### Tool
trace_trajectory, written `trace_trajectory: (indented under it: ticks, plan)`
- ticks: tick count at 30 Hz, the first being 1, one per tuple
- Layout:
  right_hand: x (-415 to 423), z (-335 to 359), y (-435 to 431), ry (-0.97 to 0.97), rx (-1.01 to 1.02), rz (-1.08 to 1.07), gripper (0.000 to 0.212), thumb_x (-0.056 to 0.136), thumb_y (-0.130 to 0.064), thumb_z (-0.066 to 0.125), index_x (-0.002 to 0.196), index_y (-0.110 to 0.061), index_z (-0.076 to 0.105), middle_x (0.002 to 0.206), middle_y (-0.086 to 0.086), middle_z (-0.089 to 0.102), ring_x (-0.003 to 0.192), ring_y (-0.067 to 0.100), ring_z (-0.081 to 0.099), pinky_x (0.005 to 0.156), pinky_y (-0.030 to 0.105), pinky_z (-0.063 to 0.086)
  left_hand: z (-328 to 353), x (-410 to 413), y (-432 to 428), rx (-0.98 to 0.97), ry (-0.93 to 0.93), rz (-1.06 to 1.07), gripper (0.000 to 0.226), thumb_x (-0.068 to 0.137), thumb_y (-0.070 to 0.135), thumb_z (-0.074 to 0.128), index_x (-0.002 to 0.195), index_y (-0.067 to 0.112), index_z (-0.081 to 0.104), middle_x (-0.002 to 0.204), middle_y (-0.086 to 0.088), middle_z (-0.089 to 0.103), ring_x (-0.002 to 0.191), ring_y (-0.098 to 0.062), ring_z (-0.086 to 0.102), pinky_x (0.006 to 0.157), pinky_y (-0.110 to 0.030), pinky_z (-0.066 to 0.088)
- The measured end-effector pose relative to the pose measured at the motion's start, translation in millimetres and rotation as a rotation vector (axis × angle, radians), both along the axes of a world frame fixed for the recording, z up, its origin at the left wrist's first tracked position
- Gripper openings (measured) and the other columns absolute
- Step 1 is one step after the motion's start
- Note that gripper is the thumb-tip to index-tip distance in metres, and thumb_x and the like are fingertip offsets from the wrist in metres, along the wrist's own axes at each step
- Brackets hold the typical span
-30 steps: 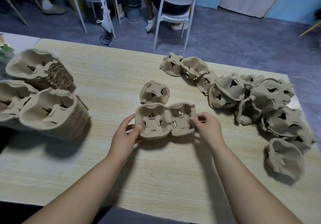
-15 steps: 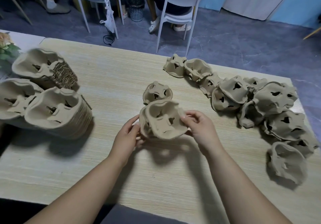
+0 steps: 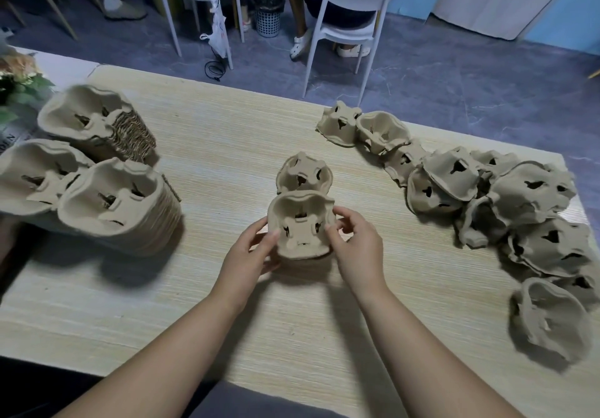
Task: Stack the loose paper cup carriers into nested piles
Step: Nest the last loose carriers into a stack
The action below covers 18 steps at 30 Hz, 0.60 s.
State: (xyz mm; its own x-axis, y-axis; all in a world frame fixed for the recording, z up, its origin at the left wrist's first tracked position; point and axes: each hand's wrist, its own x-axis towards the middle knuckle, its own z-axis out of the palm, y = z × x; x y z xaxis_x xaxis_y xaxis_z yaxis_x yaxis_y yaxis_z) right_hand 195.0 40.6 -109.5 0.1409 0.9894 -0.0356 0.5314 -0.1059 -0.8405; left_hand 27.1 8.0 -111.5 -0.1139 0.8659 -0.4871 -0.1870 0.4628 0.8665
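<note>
A brown pulp cup carrier (image 3: pixel 300 226), folded or nested into one cup shape, sits at the table's middle between my hands. My left hand (image 3: pixel 251 252) grips its left side with thumb and fingers. Its right rim is pinched by my right hand (image 3: pixel 354 245). Just behind it lies a second single carrier (image 3: pixel 304 175) on the table. Several loose carriers (image 3: pixel 506 200) are heaped along the right side. Three tall nested piles (image 3: pixel 113 203) lie on their sides at the left.
The wooden table (image 3: pixel 227 132) ends close to my body and at the right behind the heap. A lone carrier (image 3: pixel 548 317) lies near the right front edge. White chairs (image 3: pixel 350 5) with seated people and a bin (image 3: pixel 268 11) stand beyond the table.
The two-cup carrier that lay flat between my hands has been lifted and folded together into one nested cup, and my hands have closed in on it.
</note>
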Motion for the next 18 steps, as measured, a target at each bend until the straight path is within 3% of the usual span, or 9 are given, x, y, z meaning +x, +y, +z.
trace_trajectory:
  ticks: [3, 9, 14, 18]
  plan:
    - [4, -6, 0, -0.066, 0.013, 0.013, 0.037, 0.085, -0.017, 0.067, 0.121, -0.014, 0.061, 0.093, -0.008, 0.055, 0.096, 0.014, 0.053, 0.078, 0.014, 0.032, 1, 0, -2, 0.028, 0.016, -0.007, 0.032, 0.090, 0.021, 0.064, 0.112, 0.043, 0.057, 0.112, 0.002, 0.065, 0.097, -0.017, 0.068, 0.071, -0.020, 0.056]
    - [10, -12, 3, 0.039, -0.060, 0.034, 0.034, 0.083, -0.015, 0.069, 0.116, -0.017, 0.064, 0.098, -0.006, 0.055, 0.084, 0.007, 0.057, 0.073, 0.001, 0.038, -2, 1, -2, 0.040, 0.065, -0.022, 0.047, 0.090, 0.014, 0.064, 0.123, 0.045, 0.050, 0.108, 0.009, 0.064, 0.089, 0.000, 0.068, 0.066, -0.012, 0.051]
    - [20, -7, 30, 0.105, -0.114, -0.001, 0.015, 0.088, -0.023, 0.064, 0.103, -0.025, 0.063, 0.110, -0.001, 0.061, 0.085, 0.003, 0.058, 0.085, 0.027, 0.050, -3, 1, -3, 0.044, 0.044, -0.008, 0.048, 0.090, 0.010, 0.063, 0.126, 0.040, 0.051, 0.105, 0.010, 0.065, 0.093, -0.006, 0.068, 0.065, -0.013, 0.052]
    - [18, -6, 87, -0.020, -0.202, 0.142, 0.054, 0.081, -0.031, 0.071, 0.128, -0.015, 0.050, 0.126, 0.003, 0.047, 0.102, 0.017, 0.054, 0.093, 0.032, 0.046, -2, 1, -3, 0.040, 0.033, -0.008, 0.047, 0.090, 0.010, 0.063, 0.125, 0.040, 0.051, 0.102, 0.012, 0.065, 0.092, -0.006, 0.068, 0.066, -0.013, 0.052]
